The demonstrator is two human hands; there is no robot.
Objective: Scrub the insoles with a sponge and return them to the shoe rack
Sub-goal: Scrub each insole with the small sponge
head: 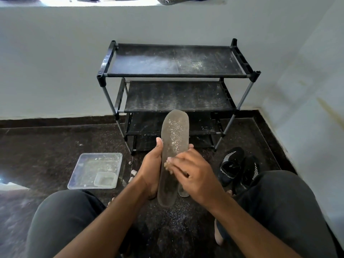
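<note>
Left grip (151, 164) is wrapped round the near edge of the insole (174, 146), thumb up along its left side and fingers curled behind, so I have it propped nearly upright between my knees, heel end down toward the floor (55, 138). My right grip (193, 170) is closed over a small yellowish sponge (168, 165), of which only a sliver shows at the fingertips, pressed flat against the middle of the insole's face.

I judge the scrubbing step to be under way. Pale grit still speckles the upper half of the insole, toward the toe, so that stretch looks unfinished. A second insole (183, 192) peeks out just behind the held one, low down, and I cannot tell whether it has been cleaned.

Next I would work the sponge up toward the toe, with the left grip bracing hard, since the insole looks thin and likely to flex under pressure. A dip in the clear tray (89, 186) on my left may help. The shoe rack (175, 75) stands straight ahead against the wall, its shelves dusty, with the black shoes (236, 164) on the floor to my right.
</note>
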